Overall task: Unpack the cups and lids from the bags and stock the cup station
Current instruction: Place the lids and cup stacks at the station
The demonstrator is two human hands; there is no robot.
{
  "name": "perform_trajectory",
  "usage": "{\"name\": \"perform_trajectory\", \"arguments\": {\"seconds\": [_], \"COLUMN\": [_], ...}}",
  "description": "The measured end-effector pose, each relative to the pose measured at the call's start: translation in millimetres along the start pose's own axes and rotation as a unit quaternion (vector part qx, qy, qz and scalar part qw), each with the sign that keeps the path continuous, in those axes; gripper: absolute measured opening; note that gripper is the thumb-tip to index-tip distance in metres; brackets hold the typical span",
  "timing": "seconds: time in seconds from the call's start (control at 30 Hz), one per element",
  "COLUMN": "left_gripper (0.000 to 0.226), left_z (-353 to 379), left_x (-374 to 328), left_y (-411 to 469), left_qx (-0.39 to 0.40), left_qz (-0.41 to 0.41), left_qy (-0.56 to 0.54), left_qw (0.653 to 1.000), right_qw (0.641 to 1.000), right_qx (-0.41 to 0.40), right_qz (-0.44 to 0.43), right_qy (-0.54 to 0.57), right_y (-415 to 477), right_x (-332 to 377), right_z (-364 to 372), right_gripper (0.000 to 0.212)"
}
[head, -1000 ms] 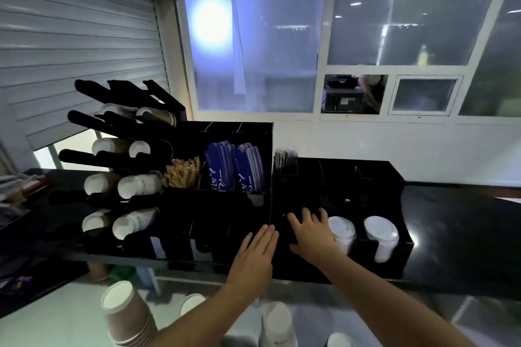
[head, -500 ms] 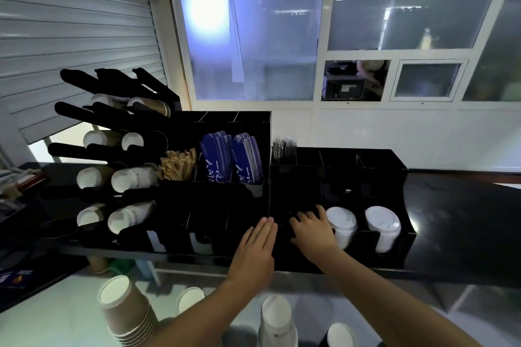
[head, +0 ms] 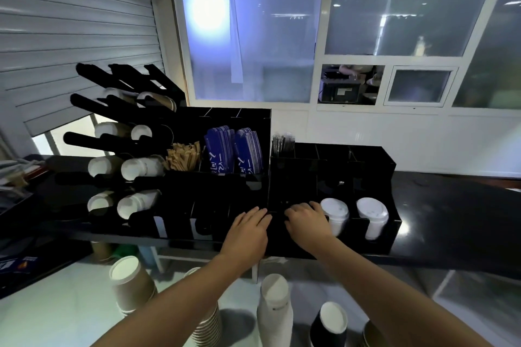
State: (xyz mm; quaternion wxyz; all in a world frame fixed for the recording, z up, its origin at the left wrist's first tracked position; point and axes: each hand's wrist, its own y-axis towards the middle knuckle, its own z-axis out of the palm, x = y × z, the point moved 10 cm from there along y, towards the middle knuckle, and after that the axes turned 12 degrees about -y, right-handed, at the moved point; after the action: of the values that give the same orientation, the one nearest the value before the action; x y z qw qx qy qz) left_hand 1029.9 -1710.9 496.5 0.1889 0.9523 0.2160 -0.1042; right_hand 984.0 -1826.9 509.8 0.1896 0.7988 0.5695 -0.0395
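Observation:
A black cup station stands on the dark counter. My left hand lies flat, fingers straight, on the front of the left organiser. My right hand rests on the front edge of the right organiser, fingers bent over a dark slot; whether it holds anything I cannot tell. Two stacks of white lids stand in slots just right of that hand. The black rack at left holds several paper cups lying sideways. Below the counter stand stacks of cups: brown, white, black.
Blue sleeves and brown stir sticks fill the organiser's upper bins; dark straws stand beside them. A roller shutter is at left, windows behind. The counter runs on to the right.
The view has tilted down a little. My right hand's fingers have curled over the slot edge and slid slightly toward the lids. My left hand has stayed flat.

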Motion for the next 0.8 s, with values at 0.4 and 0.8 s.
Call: {"name": "perform_trajectory", "arguments": {"seconds": [0.4, 0.8], "left_gripper": [0.027, 0.03], "left_z": [-53.1, -25.0], "left_x": [34.3, 116.2], "left_y": [-96.1, -291.5], "left_qx": [-0.016, -0.021], "left_qz": [0.004, -0.071], "left_qy": [0.066, -0.05], "left_qw": [0.998, 0.996], "right_qw": [0.993, 0.977], "right_qx": [-0.097, 0.037], "right_qz": [-0.058, -0.107], "right_qy": [0.047, 0.179], "right_y": [-41.8, -151.7], "right_x": [120.6, 284.3], "right_z": [-71.5, 15.6], "right_gripper": [0.023, 0.021]}}
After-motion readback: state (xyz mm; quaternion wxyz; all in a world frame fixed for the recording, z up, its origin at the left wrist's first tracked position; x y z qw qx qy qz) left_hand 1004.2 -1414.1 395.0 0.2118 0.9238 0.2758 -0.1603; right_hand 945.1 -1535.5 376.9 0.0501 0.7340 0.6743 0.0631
